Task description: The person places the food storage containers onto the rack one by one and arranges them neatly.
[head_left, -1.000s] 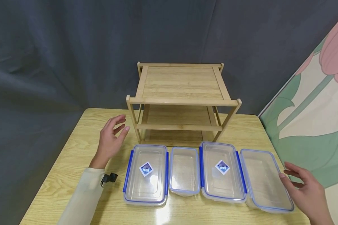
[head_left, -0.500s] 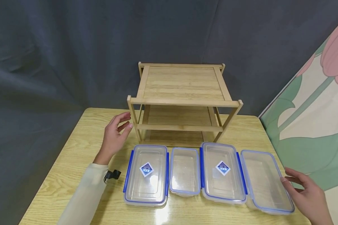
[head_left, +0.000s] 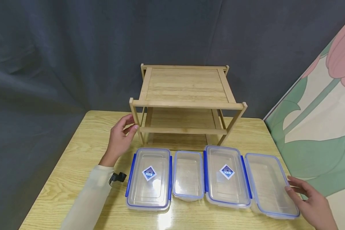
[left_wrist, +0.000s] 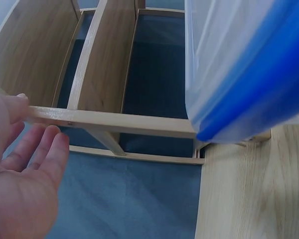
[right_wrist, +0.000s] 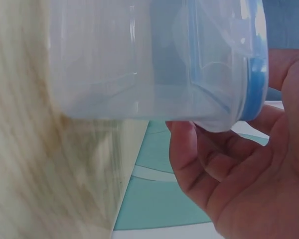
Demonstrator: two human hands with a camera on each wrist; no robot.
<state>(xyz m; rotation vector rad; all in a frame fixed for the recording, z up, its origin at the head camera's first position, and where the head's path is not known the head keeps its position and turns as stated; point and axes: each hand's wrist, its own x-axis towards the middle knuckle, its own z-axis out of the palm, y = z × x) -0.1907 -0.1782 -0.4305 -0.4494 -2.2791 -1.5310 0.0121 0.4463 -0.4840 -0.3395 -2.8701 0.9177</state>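
Note:
My left hand (head_left: 120,139) is at the left front leg of a wooden two-tier-looking shelf rack (head_left: 187,84), its fingers loosely bent; the thumb tip (left_wrist: 21,97) lies at the leg, and whether it presses is unclear. At the far right, my right hand (head_left: 313,199) rests its thumb against the light-blue rim of a clear plastic food container (head_left: 271,183). The other fingers bend loosely beside that container's wall (right_wrist: 139,59). Left of it stand a blue-clipped container (head_left: 228,187), a smaller light-blue-rimmed one (head_left: 188,177) and another blue-clipped one (head_left: 149,191).
The wooden table (head_left: 74,153) carries the rack and the row of containers close before it. A dark curtain (head_left: 103,48) hangs behind, and a flower-patterned cloth (head_left: 325,127) borders the right side.
My left hand has moved right and slightly downward, from beside the rack to its front leg. My right hand has dropped slightly along the rightmost container. Rack and containers stay in place.

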